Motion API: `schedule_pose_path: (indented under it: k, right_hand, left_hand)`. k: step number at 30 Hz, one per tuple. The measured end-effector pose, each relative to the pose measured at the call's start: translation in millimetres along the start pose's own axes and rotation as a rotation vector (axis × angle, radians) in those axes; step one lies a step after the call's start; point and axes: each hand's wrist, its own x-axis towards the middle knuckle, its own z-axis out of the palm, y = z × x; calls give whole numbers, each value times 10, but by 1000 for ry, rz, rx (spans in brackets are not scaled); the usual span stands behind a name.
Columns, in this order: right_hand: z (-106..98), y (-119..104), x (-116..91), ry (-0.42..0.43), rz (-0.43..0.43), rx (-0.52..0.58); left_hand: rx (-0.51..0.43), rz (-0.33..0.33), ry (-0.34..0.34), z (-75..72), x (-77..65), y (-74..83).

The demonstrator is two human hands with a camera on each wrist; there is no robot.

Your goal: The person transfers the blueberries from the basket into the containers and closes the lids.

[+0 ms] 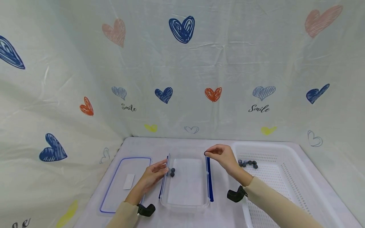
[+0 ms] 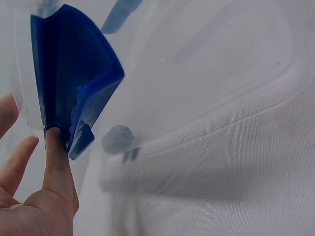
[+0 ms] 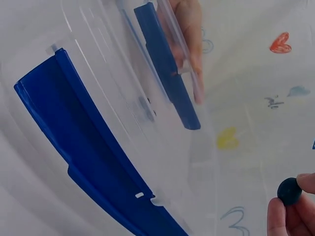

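Observation:
A clear plastic box [image 1: 186,204] with blue side latches stands in the middle of the table. Beside its left wall is my left hand [image 1: 154,175], fingers extended; in the left wrist view a fingertip touches the blue left latch [image 2: 81,59], which hangs folded out. My right hand [image 1: 223,156] is raised over the box's far right corner and pinches a small dark round ball [image 3: 289,191] between thumb and fingers. Inside the box, near the left wall, lie a few similar dark balls [image 1: 172,172]. The blue right latch [image 3: 103,147] is also folded outward.
To the right is a white perforated basket [image 1: 288,147] with several dark balls [image 1: 247,163] near its left side. A clear lid with a blue seal [image 1: 111,186] lies at left, with a white rectangle [image 1: 129,181] on it. A heart-printed curtain [image 1: 214,63] hangs behind.

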Motion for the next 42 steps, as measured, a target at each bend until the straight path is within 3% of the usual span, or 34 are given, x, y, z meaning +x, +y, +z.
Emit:
schedule_pose_path:
  k: [11, 17, 24, 31, 42]
  right_hand:
    - [245, -35, 5, -75, 15, 29]
    - [312, -265, -87, -106, 1, 42]
    - [352, -334, -117, -104, -7, 74]
    - [349, -369, -132, -83, 11, 30]
    - [170, -17, 42, -5, -14, 30]
  left_hand:
    - [-3, 2, -14, -3, -9, 18]
    - [0, 8, -17, -10, -16, -10]
    - [-2, 17, -20, -15, 0, -34]
    - [5, 11, -3, -2, -9, -20]
    - [17, 19, 4, 11, -18, -20]
